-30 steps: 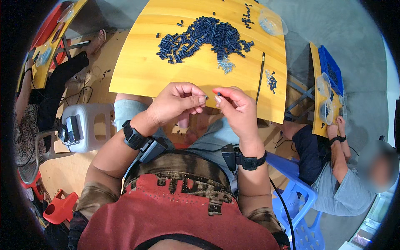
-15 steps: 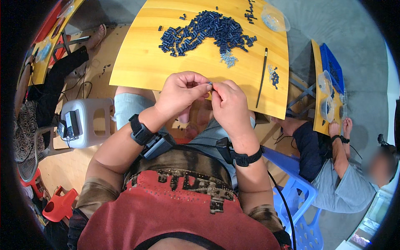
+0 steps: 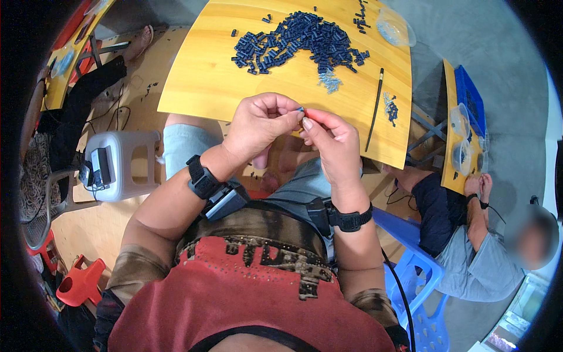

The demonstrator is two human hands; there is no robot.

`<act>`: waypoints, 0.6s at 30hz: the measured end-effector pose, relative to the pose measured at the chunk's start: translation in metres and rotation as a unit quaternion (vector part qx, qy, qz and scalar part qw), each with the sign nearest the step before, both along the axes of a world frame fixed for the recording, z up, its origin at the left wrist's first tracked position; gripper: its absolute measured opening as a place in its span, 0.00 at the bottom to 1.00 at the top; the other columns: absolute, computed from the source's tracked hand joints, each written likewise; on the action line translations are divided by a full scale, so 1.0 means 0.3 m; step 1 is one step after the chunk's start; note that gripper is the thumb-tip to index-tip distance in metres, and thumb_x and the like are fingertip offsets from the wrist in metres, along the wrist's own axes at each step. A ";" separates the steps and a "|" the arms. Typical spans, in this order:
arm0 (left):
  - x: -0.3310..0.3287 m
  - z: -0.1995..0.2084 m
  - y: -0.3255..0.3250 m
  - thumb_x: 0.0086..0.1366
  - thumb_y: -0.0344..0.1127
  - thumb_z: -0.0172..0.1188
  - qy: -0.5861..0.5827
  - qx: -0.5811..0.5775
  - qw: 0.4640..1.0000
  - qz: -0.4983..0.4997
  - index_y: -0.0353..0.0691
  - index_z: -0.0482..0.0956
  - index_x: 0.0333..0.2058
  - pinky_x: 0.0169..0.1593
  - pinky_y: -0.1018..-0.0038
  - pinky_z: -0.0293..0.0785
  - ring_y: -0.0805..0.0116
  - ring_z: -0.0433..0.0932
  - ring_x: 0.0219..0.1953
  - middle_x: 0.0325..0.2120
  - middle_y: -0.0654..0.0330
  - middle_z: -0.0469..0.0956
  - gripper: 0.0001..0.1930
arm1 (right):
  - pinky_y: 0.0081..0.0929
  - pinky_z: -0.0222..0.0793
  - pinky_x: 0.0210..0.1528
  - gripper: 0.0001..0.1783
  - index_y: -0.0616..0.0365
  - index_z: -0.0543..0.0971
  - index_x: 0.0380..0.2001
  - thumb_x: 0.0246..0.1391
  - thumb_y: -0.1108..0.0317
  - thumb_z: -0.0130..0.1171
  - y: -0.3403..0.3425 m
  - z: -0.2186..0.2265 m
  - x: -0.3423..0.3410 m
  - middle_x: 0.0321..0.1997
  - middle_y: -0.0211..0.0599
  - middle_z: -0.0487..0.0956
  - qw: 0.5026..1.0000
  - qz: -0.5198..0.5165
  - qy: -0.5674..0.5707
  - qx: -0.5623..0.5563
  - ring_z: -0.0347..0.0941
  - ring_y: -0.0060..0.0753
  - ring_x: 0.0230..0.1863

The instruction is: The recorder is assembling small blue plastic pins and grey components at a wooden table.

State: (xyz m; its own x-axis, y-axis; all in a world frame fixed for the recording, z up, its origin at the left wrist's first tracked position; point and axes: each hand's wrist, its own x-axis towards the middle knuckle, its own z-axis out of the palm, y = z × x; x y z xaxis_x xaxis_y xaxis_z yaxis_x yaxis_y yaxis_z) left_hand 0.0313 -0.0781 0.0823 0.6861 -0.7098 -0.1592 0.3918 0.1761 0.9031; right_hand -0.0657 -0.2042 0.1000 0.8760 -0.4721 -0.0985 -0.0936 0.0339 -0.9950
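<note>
My two hands meet just over the near edge of the yellow table. Between thumb and index finger, my left hand pinches a small dark plastic piece, of which only the tip shows. The fingertips of my right hand press together right beside that tip; whatever they hold is hidden. Beyond them lies a heap of small black plastic pieces. Small clear or silvery parts are gathered at its near side.
A thin black stick lies at the right, beside a little pile of mixed black and silvery parts. At the far right corner is a clear plastic bowl. Another person sits right, by a table with a blue tray.
My right hand has turned, its thumb now showing beside the left fingertips. The left hand still pinches the small piece. The view has shifted slightly.
</note>
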 end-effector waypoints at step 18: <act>0.028 0.034 0.038 0.62 0.33 0.57 0.092 0.029 0.987 -0.125 0.36 0.76 0.37 0.33 0.81 0.74 0.77 0.75 0.27 0.29 0.62 0.78 0.07 | 0.11 0.66 0.29 0.06 0.61 0.78 0.33 0.49 0.78 0.59 -0.040 0.069 -0.012 0.30 0.28 0.78 0.999 -0.022 -0.039 -0.030 0.71 0.14 0.27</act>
